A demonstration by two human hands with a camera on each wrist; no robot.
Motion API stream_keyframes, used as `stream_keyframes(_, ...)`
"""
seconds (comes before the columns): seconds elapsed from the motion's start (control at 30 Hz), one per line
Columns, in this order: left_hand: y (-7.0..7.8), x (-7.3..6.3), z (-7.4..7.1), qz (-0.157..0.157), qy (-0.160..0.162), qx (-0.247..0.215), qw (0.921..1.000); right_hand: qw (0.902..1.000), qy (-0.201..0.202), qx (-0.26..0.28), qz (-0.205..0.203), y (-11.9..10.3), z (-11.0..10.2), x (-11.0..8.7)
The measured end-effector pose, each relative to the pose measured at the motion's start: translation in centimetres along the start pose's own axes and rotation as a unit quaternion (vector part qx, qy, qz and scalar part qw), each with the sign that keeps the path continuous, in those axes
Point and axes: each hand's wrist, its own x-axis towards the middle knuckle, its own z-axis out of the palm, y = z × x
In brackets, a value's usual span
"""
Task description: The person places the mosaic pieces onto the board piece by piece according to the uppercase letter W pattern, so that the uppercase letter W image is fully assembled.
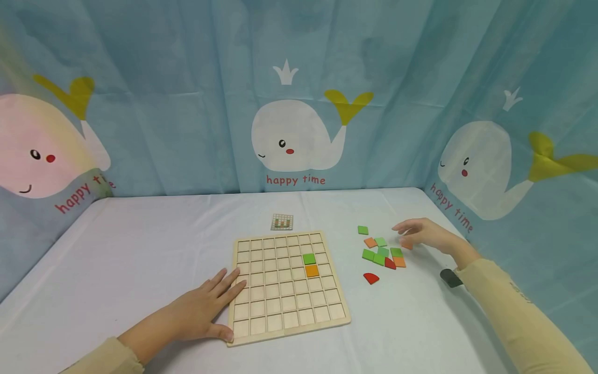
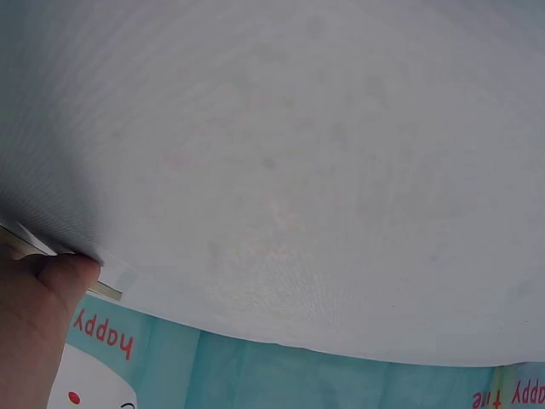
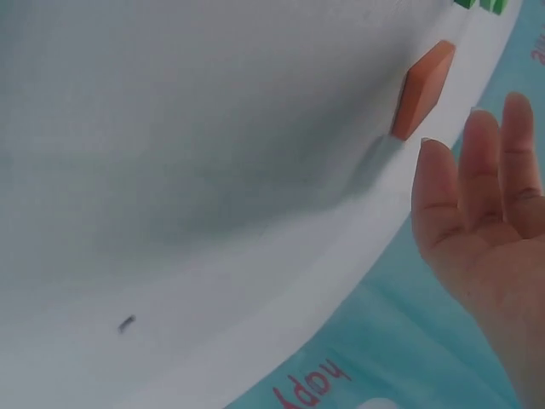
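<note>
My left hand [image 1: 198,306] rests on the left side of a wooden grid board [image 1: 261,339], fingers spread over its edge and thumb at the near left corner. In the left wrist view the thumb [image 2: 72,274] lies against the board's edge. A green square tile [image 1: 309,258] and an orange square tile [image 1: 312,270] sit in neighbouring cells toward the right. Over the table to the right, my right hand [image 1: 430,236] hovers with loosely bent fingers. An orange tile [image 3: 424,89] shows just beyond its fingertips in the right wrist view, with a gap between them.
Between board and right hand lie several loose tiles, among them a green tile [image 1: 363,230] and a red quarter-round tile [image 1: 371,278]. A small pattern card [image 1: 282,222] lies beyond the board. A dark object [image 1: 450,278] is by the right sleeve. A whale-print curtain [image 1: 187,130] backs the table.
</note>
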Motion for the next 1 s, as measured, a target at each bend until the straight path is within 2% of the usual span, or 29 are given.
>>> stream_keyframes(0.3, 0.0, 0.1, 0.1, -0.007, -0.005, -0.001, 1.0000, 0.9998, -0.008, -0.018, 0.004, 1.2, -0.9, -0.2)
stream_keyframes(0.67, 0.0, 0.2, 0.1, -0.011, -0.009, 0.005, 0.9999, 0.9993, -0.035, -0.005, 0.006, 2.2, -1.8, -0.7)
stream_keyframes(1.0, -0.1, 0.2, 0.2, -0.008, -0.008, 0.002, 0.9999, 0.9985, -0.047, 0.000, 0.027, 2.8, -1.7, -0.7)
